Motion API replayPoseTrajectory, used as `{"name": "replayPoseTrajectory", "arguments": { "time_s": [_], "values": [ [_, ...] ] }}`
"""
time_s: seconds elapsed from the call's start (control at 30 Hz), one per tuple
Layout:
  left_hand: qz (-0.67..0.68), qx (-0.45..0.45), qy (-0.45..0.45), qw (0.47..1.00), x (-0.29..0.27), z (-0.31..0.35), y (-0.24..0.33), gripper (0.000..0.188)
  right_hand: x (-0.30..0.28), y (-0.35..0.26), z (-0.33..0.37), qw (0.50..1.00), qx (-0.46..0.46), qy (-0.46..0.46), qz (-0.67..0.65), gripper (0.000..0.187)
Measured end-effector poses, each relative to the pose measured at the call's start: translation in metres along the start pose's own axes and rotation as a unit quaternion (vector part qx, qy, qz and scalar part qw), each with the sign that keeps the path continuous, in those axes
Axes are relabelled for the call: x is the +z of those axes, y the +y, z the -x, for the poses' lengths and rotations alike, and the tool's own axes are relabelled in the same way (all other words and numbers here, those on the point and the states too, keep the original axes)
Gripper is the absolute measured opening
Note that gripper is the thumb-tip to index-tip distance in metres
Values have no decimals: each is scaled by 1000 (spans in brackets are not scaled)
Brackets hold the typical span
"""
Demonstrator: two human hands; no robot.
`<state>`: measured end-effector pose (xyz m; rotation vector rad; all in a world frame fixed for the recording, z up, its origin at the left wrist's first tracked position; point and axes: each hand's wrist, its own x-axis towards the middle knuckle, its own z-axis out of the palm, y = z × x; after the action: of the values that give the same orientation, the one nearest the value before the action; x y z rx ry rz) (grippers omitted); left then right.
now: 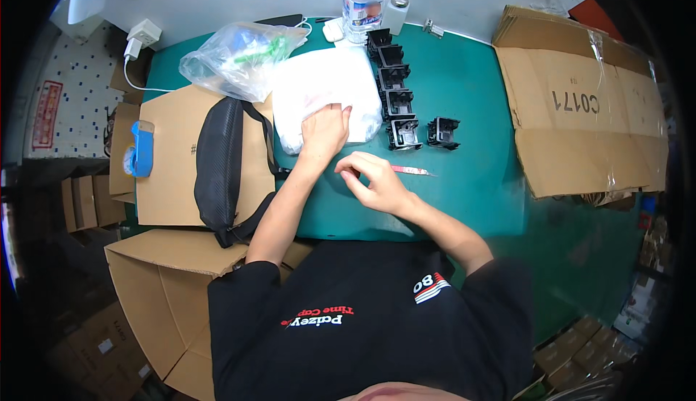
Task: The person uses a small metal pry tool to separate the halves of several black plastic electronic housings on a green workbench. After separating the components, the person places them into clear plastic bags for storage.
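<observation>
A white plastic bag [319,78], puffed up and full, lies at the middle of the table. My left hand [325,133] rests on its near side, its fingers bent down and their tips hidden. My right hand [373,183] is held just nearer to me and to the right, its fingers curled in toward the thumb; anything between them is hidden. Beside it, a thin red tool with a pointed tip [413,171] shows on the green mat. Several black plastic housings [395,102] stand in a row along the bag's right side, with one separate black housing [443,133] to their right.
A black pouch with a strap [220,162] and a blue tape dispenser [143,149] lie on cardboard at left. A clear bag [243,56], a plastic bottle [362,9] and a small dispenser bottle [396,15] are at the back. A flattened carton [580,111] covers the right end.
</observation>
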<state>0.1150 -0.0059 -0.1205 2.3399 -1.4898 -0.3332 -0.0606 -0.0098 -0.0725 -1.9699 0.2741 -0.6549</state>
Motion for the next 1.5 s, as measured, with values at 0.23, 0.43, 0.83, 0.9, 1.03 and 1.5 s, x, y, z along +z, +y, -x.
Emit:
{"name": "replayPoseTrajectory", "arguments": {
  "time_s": [0.23,0.43,0.83,0.9,1.03,1.5],
  "values": [
    [65,176,250,950,-7,33,-4,9,-17,4,3,994,8,81,73,30],
    [402,81,-1,912,-45,113,8,22,-26,0,3,989,-37,25,143,65],
    [635,-91,-190,743,-33,149,-5,22,-29,13,61,927,289,64,-231,25],
    [670,-117,-163,714,-18,149,-7,15,-34,15,63,912,327,80,-236,30],
    [753,-164,-82,632,-17,142,4,8,-43,28,63,909,333,122,-217,36],
    [651,-152,23,743,-45,144,17,23,-45,-10,43,976,51,168,127,38]
  ]
}}
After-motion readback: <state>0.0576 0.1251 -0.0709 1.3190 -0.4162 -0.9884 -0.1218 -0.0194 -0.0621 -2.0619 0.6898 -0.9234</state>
